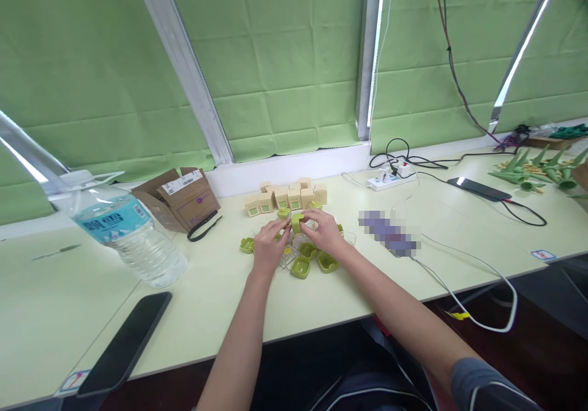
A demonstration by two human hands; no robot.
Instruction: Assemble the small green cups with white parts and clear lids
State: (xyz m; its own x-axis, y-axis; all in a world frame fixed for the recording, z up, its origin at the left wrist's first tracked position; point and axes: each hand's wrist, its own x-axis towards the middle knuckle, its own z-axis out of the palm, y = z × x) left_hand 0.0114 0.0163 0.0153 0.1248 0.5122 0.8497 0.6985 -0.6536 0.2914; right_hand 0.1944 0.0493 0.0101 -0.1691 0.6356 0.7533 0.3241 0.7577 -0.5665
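Above the table's middle, a small green plastic cup-like piece is held between both hands. My right hand pinches it from the right with thumb and fingers. My left hand is closed at its left side, fingertips against it; the exact contact is partly hidden. Several similar green cups lie around the hands, among them a front one, one to its right and one at the left. Clear plastic pieces lie among them, too tangled to make out singly.
Behind the cups stand several small beige boxes. To the left are a large water bottle, an open cardboard box and a black phone. At right lie a blurred-out phone, a power strip, cables and green spiky pieces.
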